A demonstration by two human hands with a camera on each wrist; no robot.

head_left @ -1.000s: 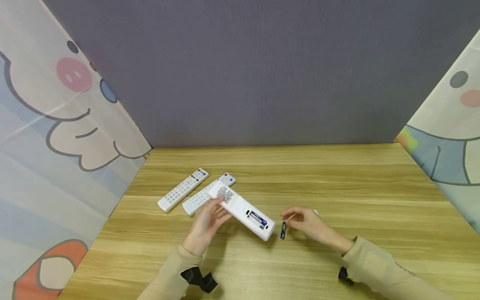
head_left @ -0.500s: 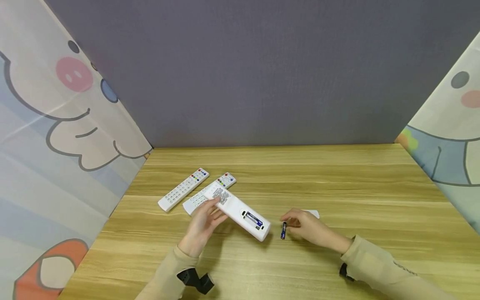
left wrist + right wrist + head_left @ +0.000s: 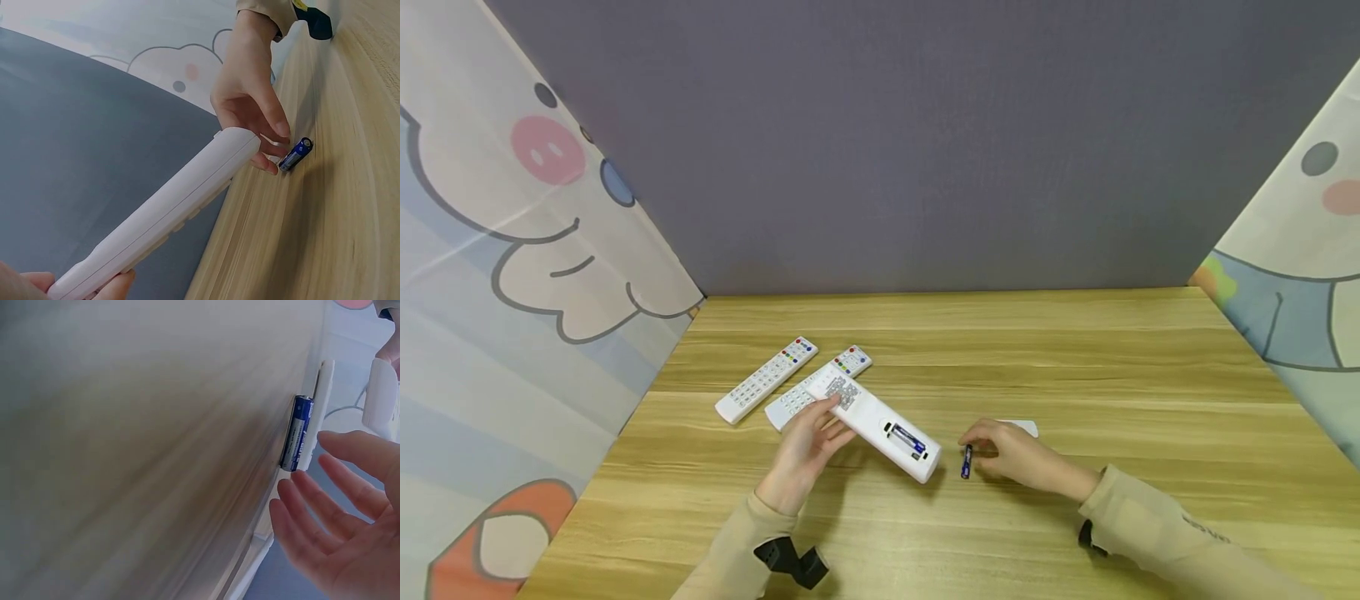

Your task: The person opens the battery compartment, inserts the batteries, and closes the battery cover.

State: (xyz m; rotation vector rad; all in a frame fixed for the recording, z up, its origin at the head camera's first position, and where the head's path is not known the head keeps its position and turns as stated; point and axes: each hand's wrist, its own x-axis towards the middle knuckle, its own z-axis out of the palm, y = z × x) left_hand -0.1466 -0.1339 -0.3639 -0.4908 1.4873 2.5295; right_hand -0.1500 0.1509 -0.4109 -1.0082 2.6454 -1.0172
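Note:
In the head view my left hand (image 3: pixel 801 458) grips a white remote control (image 3: pixel 880 425), back side up and tilted over the table. Its battery compartment is uncovered, with one blue-and-silver battery (image 3: pixel 906 440) lying in it. A second blue battery (image 3: pixel 966 461) lies on the table just right of the remote's lower end. Close beside that battery is my right hand (image 3: pixel 1007 450), its fingers apart and loosely bent. The right wrist view has the loose battery (image 3: pixel 297 433) on the wood, with the thumb and fingertips (image 3: pixel 302 479) right by its end and nothing between them.
Two more white remotes, one farther left (image 3: pixel 766 380) and one partly behind the held remote (image 3: pixel 790 403), lie buttons up on the wooden table (image 3: pixel 1075 358). A flat white piece (image 3: pixel 1024 427) lies behind my right hand. A grey panel (image 3: pixel 940 150) stands along the back.
The held remote and my left hand have shifted slightly left and then stayed still. My right hand has moved a little, uncovering more of the white piece behind it.

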